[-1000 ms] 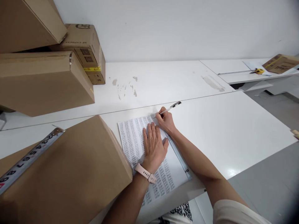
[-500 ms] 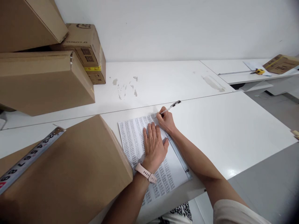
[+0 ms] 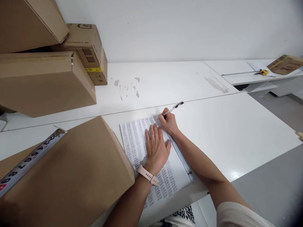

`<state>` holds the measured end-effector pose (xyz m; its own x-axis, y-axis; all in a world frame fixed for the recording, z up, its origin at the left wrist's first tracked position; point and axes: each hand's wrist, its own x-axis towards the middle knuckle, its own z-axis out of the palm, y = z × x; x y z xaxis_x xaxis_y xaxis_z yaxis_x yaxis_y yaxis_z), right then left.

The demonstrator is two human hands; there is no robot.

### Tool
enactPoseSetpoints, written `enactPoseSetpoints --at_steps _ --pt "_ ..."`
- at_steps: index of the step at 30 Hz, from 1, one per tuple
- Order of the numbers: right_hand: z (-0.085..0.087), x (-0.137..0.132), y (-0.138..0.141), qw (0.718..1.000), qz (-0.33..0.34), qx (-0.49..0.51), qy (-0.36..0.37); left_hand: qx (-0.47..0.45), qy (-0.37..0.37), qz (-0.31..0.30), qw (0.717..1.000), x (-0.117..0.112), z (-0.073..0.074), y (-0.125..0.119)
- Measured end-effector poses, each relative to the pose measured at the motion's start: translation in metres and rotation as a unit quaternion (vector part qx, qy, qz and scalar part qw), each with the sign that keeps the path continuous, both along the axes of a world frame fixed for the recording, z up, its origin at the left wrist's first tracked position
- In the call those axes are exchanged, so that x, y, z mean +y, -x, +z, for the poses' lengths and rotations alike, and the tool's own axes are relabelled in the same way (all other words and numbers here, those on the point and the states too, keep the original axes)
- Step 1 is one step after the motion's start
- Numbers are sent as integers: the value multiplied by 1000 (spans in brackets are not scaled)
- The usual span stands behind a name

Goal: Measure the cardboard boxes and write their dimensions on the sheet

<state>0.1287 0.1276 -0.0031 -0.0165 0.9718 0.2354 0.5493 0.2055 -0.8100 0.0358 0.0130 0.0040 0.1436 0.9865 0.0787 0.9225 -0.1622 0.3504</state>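
my right hand [image 3: 169, 121] is curled shut around a slim pen [image 3: 174, 107], thumb and fingers pinched close to its lower end, while the dark clip end leans up and away to the right. the tip is hidden by my fingers, so i can't tell whether it touches the page. my left hand [image 3: 156, 146] lies palm down and open, fingers stretched out and slightly spread, gripping nothing, resting on the paper sheet [image 3: 132, 138]. that sheet sits at a slant on the white table [image 3: 227, 126] in front of me, covered in columns of small dark writing too fine to read; my right hand is at its top edge. a pale blue strip [image 3: 181, 157] shows along its right side. i have a pale pink wristband [image 3: 146, 174] on my left wrist.

just left of the page stands a big plain cardboard box [image 3: 78, 164], with a numbered measuring blade [image 3: 33, 159] lying across its top. behind it, more cartons are stacked at the back left, including an sf express box [image 3: 78, 36]. far off to the right, a yellow tape measure [image 3: 263, 72] rests near a small taped carton [image 3: 285, 64].
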Motion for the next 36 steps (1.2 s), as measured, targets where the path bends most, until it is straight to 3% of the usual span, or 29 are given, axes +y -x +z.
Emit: enactPoseSetpoints --at_steps 5,11,14,17,22,25,28,30,32,34,36 --pt "-1 1 0 1000 -14 -1 -7 0 0 0 1000 0 1 0" --pt "-5 -9 -11 996 -41 37 -64 -1 -10 1 1000 1 -1 -1" --pt "-7 -40 -39 991 -18 -98 -92 4 -15 0 1000 -1 -1 0" --pt "-11 -81 -72 965 22 -251 -74 5 -25 0 1000 0 -3 2" --pt "-19 -116 -94 949 16 -309 -62 -41 -33 8 999 1 -1 0" --pt "-23 -113 -93 955 4 -286 -78 -44 -34 15 998 -21 21 -6" --pt "-27 -110 -92 959 1 -263 -102 -47 -68 -20 996 -72 64 -2" --pt "-31 -110 -92 961 -8 -255 -107 -124 -151 -81 977 -116 99 14" --pt "-34 -110 -93 962 -15 -250 -105 -162 -239 -70 955 -157 129 46" --pt "-35 -109 -94 964 -20 -246 -99 -153 -325 17 933 -188 149 92" --pt "-33 -108 -96 967 -25 -240 -87 -105 -384 119 909 -207 157 143"
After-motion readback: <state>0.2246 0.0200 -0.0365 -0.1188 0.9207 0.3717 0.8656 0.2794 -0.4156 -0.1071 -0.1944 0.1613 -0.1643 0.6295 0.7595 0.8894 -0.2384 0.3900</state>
